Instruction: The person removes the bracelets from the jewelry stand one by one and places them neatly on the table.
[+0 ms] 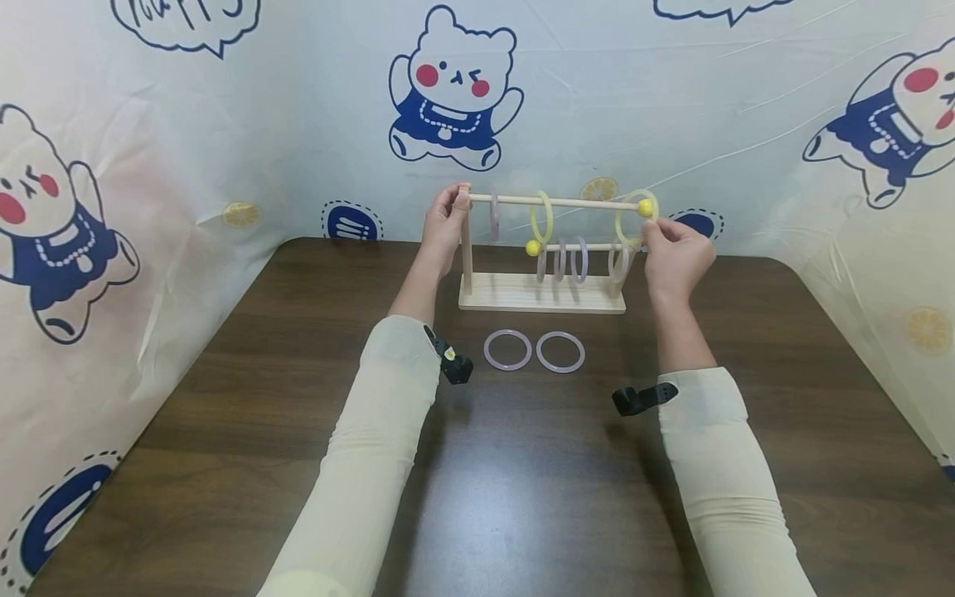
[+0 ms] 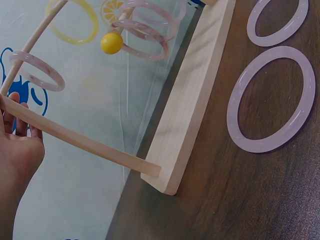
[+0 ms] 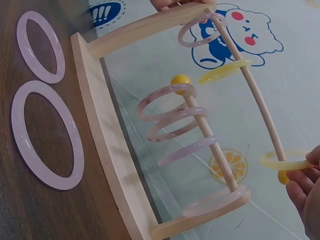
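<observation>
A wooden bangle rack (image 1: 540, 294) with two rods stands on the table. At its upper left, my left hand (image 1: 445, 224) grips the top of the wooden post (image 2: 85, 142). My right hand (image 1: 679, 259) pinches a pale yellow bangle (image 3: 272, 161) between thumb and fingers. That bangle encircles the upper rod (image 3: 260, 105) right by its yellow end ball (image 1: 646, 208). Farther left on this rod hang another yellow bangle (image 1: 550, 220) and a pinkish one (image 1: 494, 217). Several pink and lilac bangles (image 3: 187, 151) hang along the lower rod (image 3: 215, 145).
Two lilac bangles (image 1: 508, 350) (image 1: 561, 352) lie flat side by side on the brown table (image 1: 522, 497), in front of the rack base. Behind the rack rises a printed cloth backdrop (image 1: 597, 99). A second yellow ball (image 2: 111, 43) caps the lower rod.
</observation>
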A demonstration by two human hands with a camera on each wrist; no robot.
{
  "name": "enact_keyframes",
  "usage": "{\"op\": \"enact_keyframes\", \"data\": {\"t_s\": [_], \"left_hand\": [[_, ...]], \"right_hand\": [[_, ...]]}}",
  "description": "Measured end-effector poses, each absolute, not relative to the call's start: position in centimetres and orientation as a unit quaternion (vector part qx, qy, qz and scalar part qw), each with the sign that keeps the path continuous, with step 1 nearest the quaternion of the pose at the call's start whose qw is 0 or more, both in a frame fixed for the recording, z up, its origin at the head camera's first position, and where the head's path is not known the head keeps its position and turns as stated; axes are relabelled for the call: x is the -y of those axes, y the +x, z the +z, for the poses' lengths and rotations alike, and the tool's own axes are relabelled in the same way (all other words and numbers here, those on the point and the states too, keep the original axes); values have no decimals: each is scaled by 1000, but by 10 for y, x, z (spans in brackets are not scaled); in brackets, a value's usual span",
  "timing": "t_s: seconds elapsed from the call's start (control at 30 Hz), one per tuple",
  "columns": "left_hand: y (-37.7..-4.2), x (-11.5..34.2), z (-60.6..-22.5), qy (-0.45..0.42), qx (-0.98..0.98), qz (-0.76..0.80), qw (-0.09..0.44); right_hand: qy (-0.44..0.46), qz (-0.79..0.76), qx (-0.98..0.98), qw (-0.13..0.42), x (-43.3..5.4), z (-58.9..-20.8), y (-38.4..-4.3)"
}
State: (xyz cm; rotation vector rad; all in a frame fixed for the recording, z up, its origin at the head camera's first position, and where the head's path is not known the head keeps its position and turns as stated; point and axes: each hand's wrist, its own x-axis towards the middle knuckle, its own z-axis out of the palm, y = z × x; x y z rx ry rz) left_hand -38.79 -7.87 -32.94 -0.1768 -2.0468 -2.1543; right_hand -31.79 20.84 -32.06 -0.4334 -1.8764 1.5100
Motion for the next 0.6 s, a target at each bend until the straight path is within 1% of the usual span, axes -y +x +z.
{"op": "enact_keyframes", "data": {"t_s": [0.17,0.6], "left_hand": [[-386,79,-328,-57,689,-719,76],[-383,79,-327,-59,693,-714,77]], "right_hand": [[-176,631,679,332,-213,-322,-319],[-201,719,603,281,-222,-319,-318]]}}
